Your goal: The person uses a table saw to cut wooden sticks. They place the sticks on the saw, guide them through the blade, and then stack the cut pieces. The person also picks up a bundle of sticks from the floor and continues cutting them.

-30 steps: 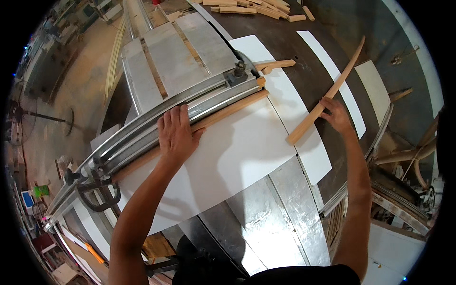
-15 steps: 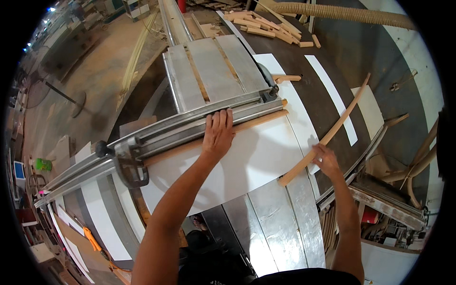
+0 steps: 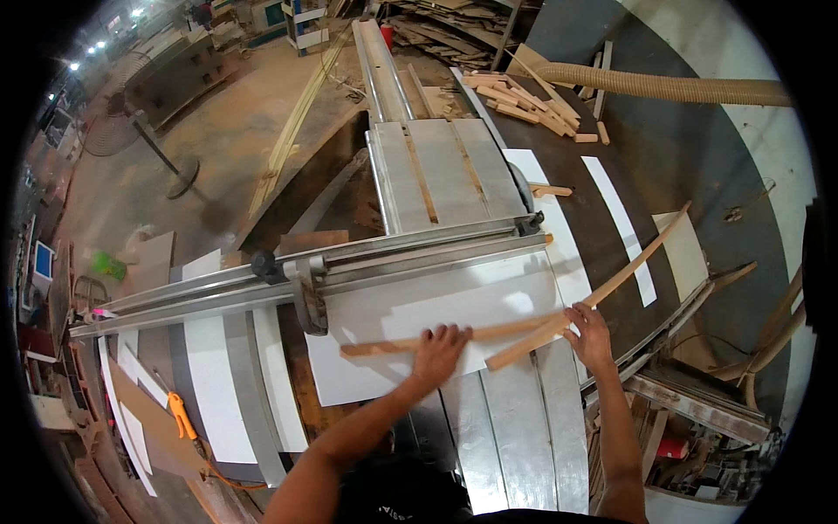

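My left hand (image 3: 441,354) has its fingers curled over a wooden strip (image 3: 380,347) that lies on a white board (image 3: 353,375). To the right, my right hand (image 3: 590,334) grips a second, longer wooden strip (image 3: 635,262) between thumb and fingers. This longer strip slants from the board's near edge out to the far right. Its near end lies close to the right end of the first strip, and the two seem to cross there. Beyond both strips, a metal fence (image 3: 445,255) runs across the board.
A saw's sliding metal table (image 3: 449,175) stretches away past the fence. Short wood pieces (image 3: 537,105) are heaped at the far right, below a ribbed hose (image 3: 663,83). An orange-handled air gun (image 3: 179,415) lies at left. A metal stop (image 3: 308,301) sits on the fence.
My left hand has drawn the first strip away from the fence toward me, near the longer strip. My right hand still holds the longer strip. The view has shifted.
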{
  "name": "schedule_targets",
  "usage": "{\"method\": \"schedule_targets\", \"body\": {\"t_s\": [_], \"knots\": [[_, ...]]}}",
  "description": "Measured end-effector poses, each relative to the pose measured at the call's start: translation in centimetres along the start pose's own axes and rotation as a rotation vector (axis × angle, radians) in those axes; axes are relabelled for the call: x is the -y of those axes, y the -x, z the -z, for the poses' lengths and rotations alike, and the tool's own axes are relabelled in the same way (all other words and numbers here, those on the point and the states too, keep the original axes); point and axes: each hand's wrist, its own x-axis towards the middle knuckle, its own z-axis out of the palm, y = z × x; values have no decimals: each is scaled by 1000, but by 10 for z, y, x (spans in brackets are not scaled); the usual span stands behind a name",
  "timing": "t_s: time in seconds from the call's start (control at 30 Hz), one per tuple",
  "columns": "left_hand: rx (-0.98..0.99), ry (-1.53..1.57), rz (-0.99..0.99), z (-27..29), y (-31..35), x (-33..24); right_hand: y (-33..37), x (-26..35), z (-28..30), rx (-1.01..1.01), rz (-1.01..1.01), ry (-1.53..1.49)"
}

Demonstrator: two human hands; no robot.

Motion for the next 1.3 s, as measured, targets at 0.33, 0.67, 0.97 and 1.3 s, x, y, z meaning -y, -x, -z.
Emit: {"method": "schedule_targets", "body": {"t_s": [0.33, 0.67, 0.97, 1.3], "knots": [[-155, 140, 171, 41, -2, 4, -85, 102, -142, -118, -48, -109], [-173, -143, 80, 43, -94, 101, -105, -93, -110, -223, -169, 8], [-97, -126, 83, 43, -105, 103, -136, -323, -92, 97, -240, -252], [-2, -249, 126, 61, -79, 108, -149, -251, -107, -58, -94, 22]]}}
